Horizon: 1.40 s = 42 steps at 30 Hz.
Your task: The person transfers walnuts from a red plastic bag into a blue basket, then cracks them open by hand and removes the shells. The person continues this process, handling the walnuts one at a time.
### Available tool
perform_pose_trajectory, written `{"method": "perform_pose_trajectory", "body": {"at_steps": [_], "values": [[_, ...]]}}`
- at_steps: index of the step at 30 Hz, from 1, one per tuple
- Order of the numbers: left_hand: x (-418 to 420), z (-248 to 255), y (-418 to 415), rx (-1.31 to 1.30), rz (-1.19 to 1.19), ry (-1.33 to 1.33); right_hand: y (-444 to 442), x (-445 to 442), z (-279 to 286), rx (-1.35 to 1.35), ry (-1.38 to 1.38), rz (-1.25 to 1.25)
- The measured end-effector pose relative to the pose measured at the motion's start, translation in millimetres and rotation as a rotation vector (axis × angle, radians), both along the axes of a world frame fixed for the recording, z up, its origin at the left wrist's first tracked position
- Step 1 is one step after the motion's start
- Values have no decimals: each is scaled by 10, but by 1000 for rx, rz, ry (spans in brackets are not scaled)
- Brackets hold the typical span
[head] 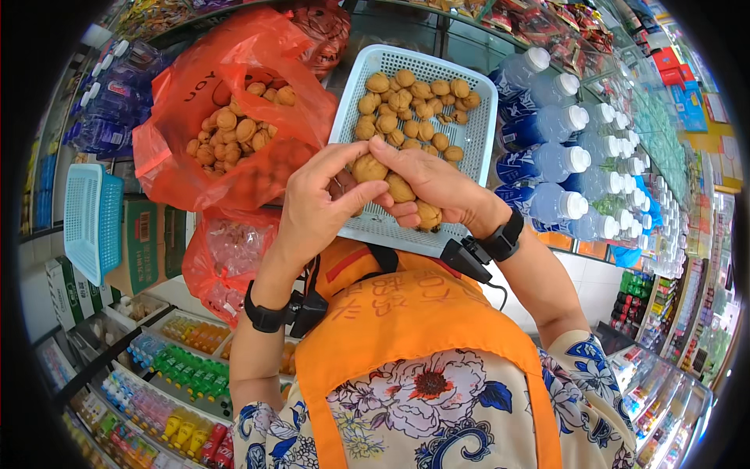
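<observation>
Over the near half of a light blue plastic basket (487, 146), my two hands meet around several walnuts. My right hand (436, 182) cups walnuts (400, 187) in its palm and fingers. My left hand (319, 193) bends over from the other side, its thumb and fingertips against the same group; its inner side is partly hidden. More loose walnuts (400, 101) lie in the far part of the basket. Left of it, a red plastic bag (187, 76) gapes, with a heap of walnuts (234, 138) inside.
Water bottles (545, 164) stand close along the basket's right side. A second red bag (202, 252) holds clear plastic below the first. An upright blue basket (94, 223) leans by a cardboard box (143, 246) at left. Purple bottles (114, 105) and packaged snacks (539, 29) line the far edge.
</observation>
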<state>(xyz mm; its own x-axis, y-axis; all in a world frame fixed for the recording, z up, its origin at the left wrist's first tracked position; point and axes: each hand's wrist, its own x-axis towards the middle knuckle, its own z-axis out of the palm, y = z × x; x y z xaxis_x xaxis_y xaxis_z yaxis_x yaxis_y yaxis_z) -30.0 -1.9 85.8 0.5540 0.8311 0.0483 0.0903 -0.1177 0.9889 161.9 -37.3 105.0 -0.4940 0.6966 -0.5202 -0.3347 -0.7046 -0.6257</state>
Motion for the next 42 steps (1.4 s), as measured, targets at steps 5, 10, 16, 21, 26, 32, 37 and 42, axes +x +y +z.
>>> {"method": "perform_pose_trajectory", "body": {"at_steps": [5, 10, 16, 21, 26, 32, 37, 42], "values": [[-49, 29, 46, -527, 23, -380, -9, 132, -219, -177, 338, -266], [-154, -62, 64, -701, -71, -540, -47, 97, -82, -347, 377, -472], [-31, 61, -66, -408, 40, -111, -47, 15, -224, -118, 264, -514], [135, -86, -94, 169, 6, 129, -84, -101, -208, 7, 121, -466], [-60, -88, -24, -649, -99, -227, -63, -4, -184, 21, 241, -454], [-121, -76, 35, -823, -300, -557, -116, -9, -130, 419, -105, -363], [-99, -105, 22, -811, -250, -431, -133, -100, -82, 687, -272, -212], [-195, -82, 47, -771, -171, -349, -160, -193, -6, 840, -413, -132]]}}
